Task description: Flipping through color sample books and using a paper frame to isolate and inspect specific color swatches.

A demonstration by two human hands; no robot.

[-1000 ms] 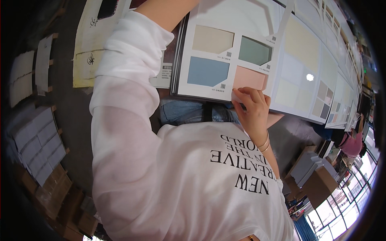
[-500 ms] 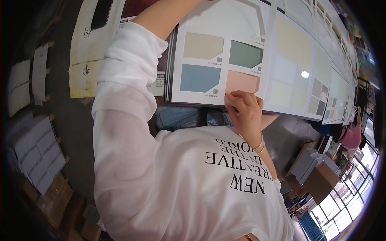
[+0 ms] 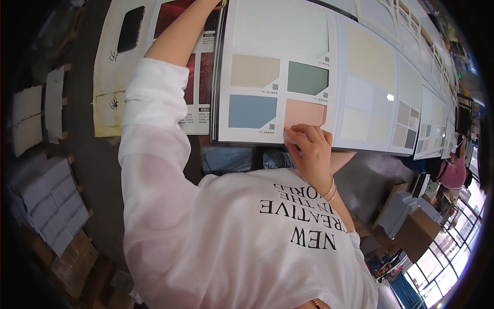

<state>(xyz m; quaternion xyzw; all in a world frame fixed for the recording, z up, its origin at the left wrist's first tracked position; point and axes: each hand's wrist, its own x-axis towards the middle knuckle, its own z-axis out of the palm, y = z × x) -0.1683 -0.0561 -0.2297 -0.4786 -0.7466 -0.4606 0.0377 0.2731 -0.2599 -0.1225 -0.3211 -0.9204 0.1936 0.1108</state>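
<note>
The swatch book [image 3: 282, 103] lies before me, my right hand [image 3: 313, 150] curled at its near edge by the pink swatch [image 3: 306, 113], whether gripping I cannot tell, my left hand out of view.

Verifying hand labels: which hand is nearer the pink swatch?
Right. The right hand is at the pink swatch, fingers overlapping its lower edge in the view. The left hand is out of sight; its forearm runs off the upper edge, left of the swatch.
</note>
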